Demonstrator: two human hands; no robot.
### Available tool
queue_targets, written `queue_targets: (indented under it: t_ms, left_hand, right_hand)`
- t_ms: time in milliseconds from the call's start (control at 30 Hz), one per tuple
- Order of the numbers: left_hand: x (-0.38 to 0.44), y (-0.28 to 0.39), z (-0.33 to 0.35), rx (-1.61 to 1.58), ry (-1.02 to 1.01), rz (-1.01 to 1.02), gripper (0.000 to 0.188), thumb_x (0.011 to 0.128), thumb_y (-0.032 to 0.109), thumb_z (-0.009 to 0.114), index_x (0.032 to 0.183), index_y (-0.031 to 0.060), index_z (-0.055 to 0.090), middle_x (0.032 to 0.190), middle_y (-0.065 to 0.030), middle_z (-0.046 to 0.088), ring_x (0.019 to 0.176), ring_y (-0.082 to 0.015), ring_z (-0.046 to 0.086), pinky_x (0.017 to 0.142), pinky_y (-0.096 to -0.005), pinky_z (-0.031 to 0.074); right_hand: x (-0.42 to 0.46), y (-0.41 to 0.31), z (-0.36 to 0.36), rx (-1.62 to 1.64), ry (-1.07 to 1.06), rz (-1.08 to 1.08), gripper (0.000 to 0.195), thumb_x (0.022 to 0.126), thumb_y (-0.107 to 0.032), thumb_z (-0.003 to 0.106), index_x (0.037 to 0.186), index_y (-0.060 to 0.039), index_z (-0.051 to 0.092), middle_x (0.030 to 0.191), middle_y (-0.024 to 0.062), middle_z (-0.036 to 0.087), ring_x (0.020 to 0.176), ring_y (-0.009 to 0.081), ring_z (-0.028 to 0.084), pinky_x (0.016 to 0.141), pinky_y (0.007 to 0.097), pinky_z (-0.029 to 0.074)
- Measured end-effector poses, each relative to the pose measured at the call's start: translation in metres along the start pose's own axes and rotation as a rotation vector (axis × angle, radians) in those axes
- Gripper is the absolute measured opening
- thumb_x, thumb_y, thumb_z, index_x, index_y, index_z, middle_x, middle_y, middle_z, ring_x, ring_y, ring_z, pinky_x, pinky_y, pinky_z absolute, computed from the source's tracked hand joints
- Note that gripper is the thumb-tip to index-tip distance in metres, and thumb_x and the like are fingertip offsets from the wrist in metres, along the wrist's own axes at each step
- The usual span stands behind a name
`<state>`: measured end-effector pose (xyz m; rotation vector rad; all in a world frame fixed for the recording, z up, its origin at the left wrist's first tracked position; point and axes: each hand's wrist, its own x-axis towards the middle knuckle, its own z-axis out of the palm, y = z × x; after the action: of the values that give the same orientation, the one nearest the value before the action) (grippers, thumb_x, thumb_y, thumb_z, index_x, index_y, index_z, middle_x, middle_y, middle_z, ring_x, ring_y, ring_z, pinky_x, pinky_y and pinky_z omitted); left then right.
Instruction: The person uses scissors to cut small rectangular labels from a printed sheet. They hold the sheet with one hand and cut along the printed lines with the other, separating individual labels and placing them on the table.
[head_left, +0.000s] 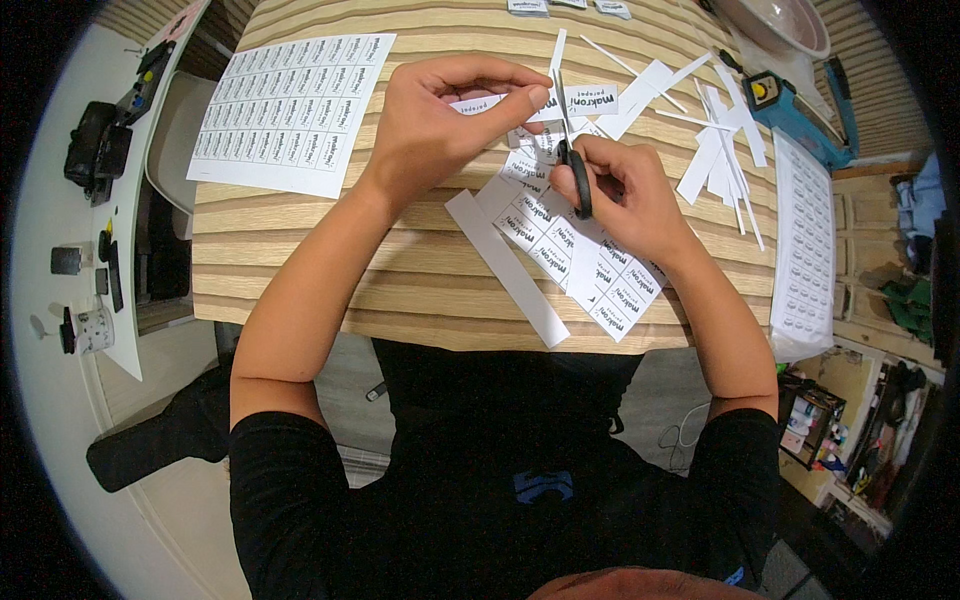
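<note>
My left hand (469, 112) pinches a printed paper label strip (592, 100) between thumb and fingers. Black-handled scissors (577, 176) are in my right hand (626, 187), their blades crossing the strip just right of my left fingertips. Below the hands lie printed label sheets (551, 259), overlapping one another, with a blank white paper strip (517, 277) at their left side. A larger uncut sheet of printed labels (289, 112) rests on the table to the left. White paper offcuts (712, 150) are scattered at the right.
The wood-patterned table (300, 300) has small label stacks (529, 7) at its far edge. At the right are a teal tool or dispenser (799, 116), a bowl (780, 22) and a plastic-wrapped stack of label sheets (802, 247). A white side desk (124, 300) stands at the left.
</note>
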<state>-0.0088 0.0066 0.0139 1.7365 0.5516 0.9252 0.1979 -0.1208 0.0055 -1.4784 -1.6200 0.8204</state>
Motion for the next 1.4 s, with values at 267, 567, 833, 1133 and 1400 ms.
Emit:
queue_targets:
  t_ms: [267, 567, 833, 1133, 1400]
  left_hand:
    - [0.000, 0.002, 0.001, -0.047, -0.009, -0.022, 0.021, 0.098, 0.012, 0.084, 0.114, -0.0021, 0.083, 0.107, -0.0128, 0.083, 0.096, -0.0158, 0.079, 0.090, -0.0299, 0.064]
    - [0.000, -0.003, 0.001, -0.021, -0.006, 0.035, 0.022, 0.098, 0.010, 0.083, 0.115, -0.0032, 0.082, 0.104, -0.0131, 0.083, 0.091, -0.0175, 0.080, 0.085, -0.0292, 0.064]
    - [0.001, 0.006, 0.000, -0.155, -0.040, -0.152, 0.025, 0.098, 0.012, 0.083, 0.117, -0.0038, 0.081, 0.106, -0.0146, 0.082, 0.092, -0.0183, 0.080, 0.083, -0.0298, 0.065]
    - [0.000, 0.001, 0.000, -0.183, -0.081, -0.133, 0.026, 0.098, 0.013, 0.083, 0.116, -0.0050, 0.081, 0.111, -0.0176, 0.082, 0.094, -0.0199, 0.081, 0.082, -0.0300, 0.068]
    - [0.000, 0.004, 0.000, -0.166, -0.078, -0.128, 0.025, 0.098, 0.008, 0.083, 0.118, -0.0062, 0.079, 0.109, -0.0174, 0.081, 0.089, -0.0199, 0.080, 0.082, -0.0305, 0.066]
  right_hand:
    - [0.001, 0.000, -0.001, -0.011, -0.005, 0.000, 0.043, 0.097, -0.036, 0.083, 0.075, -0.0039, 0.067, 0.053, -0.0017, 0.049, 0.052, 0.0080, 0.043, 0.051, 0.0300, 0.034]
    - [0.000, 0.001, -0.001, 0.001, -0.004, -0.017, 0.042, 0.097, -0.036, 0.083, 0.076, -0.0037, 0.067, 0.053, -0.0009, 0.048, 0.051, 0.0086, 0.043, 0.051, 0.0310, 0.034]
    - [0.000, 0.001, -0.002, -0.010, -0.013, -0.010, 0.041, 0.098, -0.035, 0.082, 0.076, -0.0035, 0.068, 0.052, -0.0007, 0.047, 0.051, 0.0090, 0.043, 0.051, 0.0313, 0.034]
    - [0.000, 0.003, -0.001, -0.011, 0.004, -0.028, 0.042, 0.097, -0.035, 0.083, 0.075, -0.0036, 0.066, 0.052, 0.0003, 0.048, 0.051, 0.0100, 0.044, 0.051, 0.0319, 0.035]
    - [0.000, 0.002, 0.000, -0.024, 0.012, -0.004, 0.041, 0.097, -0.034, 0.084, 0.077, -0.0031, 0.068, 0.052, 0.0009, 0.049, 0.050, 0.0101, 0.044, 0.050, 0.0322, 0.034]
